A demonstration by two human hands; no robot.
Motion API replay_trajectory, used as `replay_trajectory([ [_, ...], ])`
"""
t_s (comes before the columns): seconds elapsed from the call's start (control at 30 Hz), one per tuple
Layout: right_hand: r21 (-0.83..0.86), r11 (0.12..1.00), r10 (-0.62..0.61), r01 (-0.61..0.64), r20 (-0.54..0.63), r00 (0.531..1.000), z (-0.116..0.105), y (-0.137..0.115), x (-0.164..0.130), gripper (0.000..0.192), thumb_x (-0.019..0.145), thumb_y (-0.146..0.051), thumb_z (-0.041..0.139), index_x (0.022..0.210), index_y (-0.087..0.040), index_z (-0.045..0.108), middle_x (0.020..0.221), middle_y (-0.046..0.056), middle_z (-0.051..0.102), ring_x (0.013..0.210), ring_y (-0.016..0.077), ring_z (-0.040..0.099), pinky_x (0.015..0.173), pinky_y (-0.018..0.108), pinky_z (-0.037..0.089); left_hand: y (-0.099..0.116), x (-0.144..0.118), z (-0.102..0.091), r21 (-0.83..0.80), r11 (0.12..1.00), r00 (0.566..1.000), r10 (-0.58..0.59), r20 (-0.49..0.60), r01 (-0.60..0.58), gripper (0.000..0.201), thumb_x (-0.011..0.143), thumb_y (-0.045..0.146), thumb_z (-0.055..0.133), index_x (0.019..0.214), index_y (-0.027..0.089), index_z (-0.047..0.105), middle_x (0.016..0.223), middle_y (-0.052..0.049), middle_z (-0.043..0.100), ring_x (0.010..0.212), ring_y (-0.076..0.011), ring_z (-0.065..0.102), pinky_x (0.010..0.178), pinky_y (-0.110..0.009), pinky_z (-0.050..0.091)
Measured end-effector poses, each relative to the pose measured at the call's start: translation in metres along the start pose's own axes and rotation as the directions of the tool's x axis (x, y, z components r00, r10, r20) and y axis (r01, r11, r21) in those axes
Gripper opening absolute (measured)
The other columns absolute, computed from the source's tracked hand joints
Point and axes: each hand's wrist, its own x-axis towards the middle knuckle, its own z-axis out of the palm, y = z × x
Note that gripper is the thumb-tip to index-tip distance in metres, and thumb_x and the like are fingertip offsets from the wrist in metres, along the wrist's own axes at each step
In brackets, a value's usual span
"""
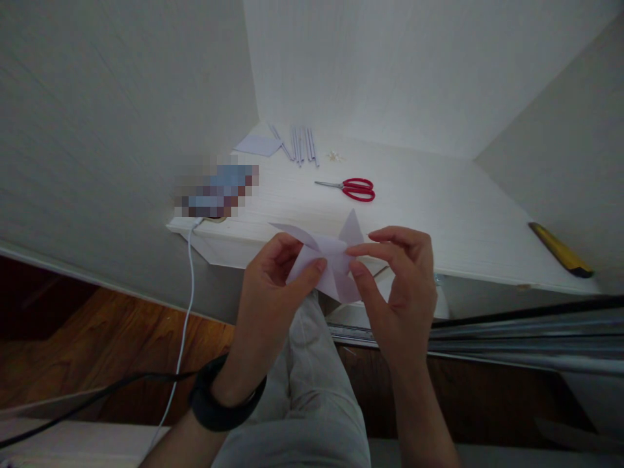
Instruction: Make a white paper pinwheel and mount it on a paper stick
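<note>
Your left hand point(273, 286) and right hand point(400, 279) both pinch the folded paper point(327, 261) in their fingers, in the air off the worktop's point(439, 214) front edge; light, flimsy, creases easily, so grip it at the folds

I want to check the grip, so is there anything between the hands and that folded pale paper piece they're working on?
Nothing visible. The left hand and the right hand both pinch the folded paper directly with bare fingertips, above the edge of the white table. The red scissors lie farther back on the table, apart from the hands.
</note>
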Motion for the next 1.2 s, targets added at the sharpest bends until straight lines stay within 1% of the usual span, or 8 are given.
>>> replay_trajectory([
  [0.1,0.004,0.999,0.044,-0.044,0.008,0.999,0.002,-0.002,0.004,0.009,0.078,-0.023,0.061,0.086,-0.025,0.064,0.101,0.004,0.052,0.100,0.0209,0.051,0.088,0.041,0.042,0.003,-0.001,0.002,0.036,0.999,1.000,-0.007,-0.006,0.007,0.019,0.069,0.022,0.069,0.086,0.016,0.061,0.085,-0.003,0.069,0.076,-0.0154,0.064,0.066,-0.024,0.051],
  [0.27,0.041,0.997,0.058,-0.058,0.004,0.998,0.004,-0.005,0.008,0.005,0.076,-0.024,0.064,0.080,-0.023,0.062,0.101,0.004,0.052,0.101,0.0201,0.051,0.090,0.040,0.041,0.006,-0.003,0.004,0.039,0.999,0.999,-0.031,-0.007,0.031,0.018,0.069,0.023,0.069,0.084,0.016,0.060,0.083,-0.003,0.068,0.074,-0.0154,0.063,0.066,-0.025,0.051],
  [0.5,0.051,0.995,0.086,-0.087,0.009,0.996,0.007,-0.006,0.006,0.005,0.076,-0.026,0.064,0.077,-0.023,0.060,0.100,0.003,0.052,0.099,0.0202,0.051,0.088,0.041,0.042,0.006,-0.005,0.003,0.041,0.998,0.999,-0.046,-0.008,0.046,0.017,0.068,0.023,0.069,0.080,0.016,0.058,0.080,-0.001,0.067,0.072,-0.0140,0.062,0.064,-0.024,0.051],
  [0.73,0.034,0.996,0.084,-0.083,-0.040,0.996,0.011,-0.008,0.003,0.003,0.077,-0.024,0.062,0.079,-0.022,0.059,0.097,0.003,0.052,0.096,0.0189,0.052,0.084,0.038,0.043,0.005,-0.005,0.004,0.025,0.999,0.999,-0.042,0.017,0.041,0.016,0.069,0.022,0.069,0.081,0.016,0.059,0.080,-0.001,0.067,0.072,-0.0136,0.062,0.064,-0.023,0.050],
  [1.2,-0.017,0.998,0.056,-0.058,-0.096,0.994,0.014,-0.008,0.001,0.004,0.077,-0.023,0.062,0.078,-0.022,0.058,0.092,0.002,0.053,0.091,0.0179,0.052,0.081,0.037,0.044,0.005,-0.005,0.003,0.014,0.999,0.999,-0.038,0.019,0.038,0.017,0.068,0.022,0.070,0.080,0.016,0.059,0.080,-0.001,0.067,0.073,-0.0137,0.062,0.063,-0.023,0.050],
])
